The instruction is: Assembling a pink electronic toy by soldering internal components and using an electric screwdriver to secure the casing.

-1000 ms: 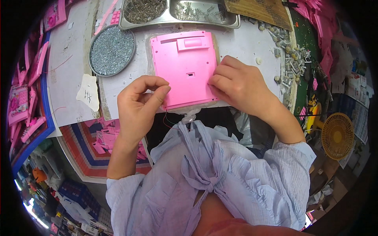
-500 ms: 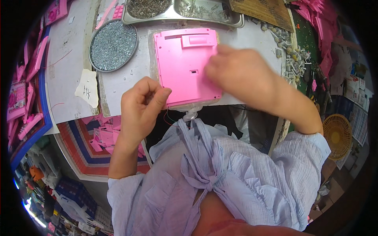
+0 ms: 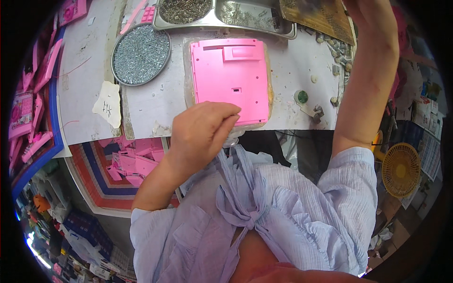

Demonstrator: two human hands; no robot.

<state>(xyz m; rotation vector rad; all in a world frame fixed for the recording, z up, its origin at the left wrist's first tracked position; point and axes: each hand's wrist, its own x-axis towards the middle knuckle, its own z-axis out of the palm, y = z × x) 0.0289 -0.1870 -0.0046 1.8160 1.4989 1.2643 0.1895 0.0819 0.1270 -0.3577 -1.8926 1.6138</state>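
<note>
Pink plastic parts (image 3: 22, 112): piled at the far left, likely set there to stay off the work area.
Torn white paper scrap (image 3: 107, 101): flat on the pale counter (image 3: 153, 104), handwriting on it; perhaps a marker.
Round dark-rimmed dish (image 3: 140, 85): full of small silvery metal pieces (image 3: 141, 54), probably stood close for easy picking.
Left hand (image 3: 203, 129): over the lower left corner of a flat, squarish pink plastic panel (image 3: 217, 70), seemingly steadying it. Grip narrow, thumb and fingertips close together; cannot tell what, if anything, is between.
Panel position: mid-counter, at the near edge, on a clear-plastic-wrapped pad (image 3: 270, 89), perhaps for cushioning.
Panel look: smooth, bright; raised block up top, little dark-centred opening near the middle, small dark holes down the right.
Two-compartment metal tray (image 3: 212, 20): beyond the panel; small metal bits, presumably parted by kind.
Right hand (image 3: 365, 13): out beside a flat brown board (image 3: 325, 23), cut by the upper edge; cannot tell its grip.
</note>
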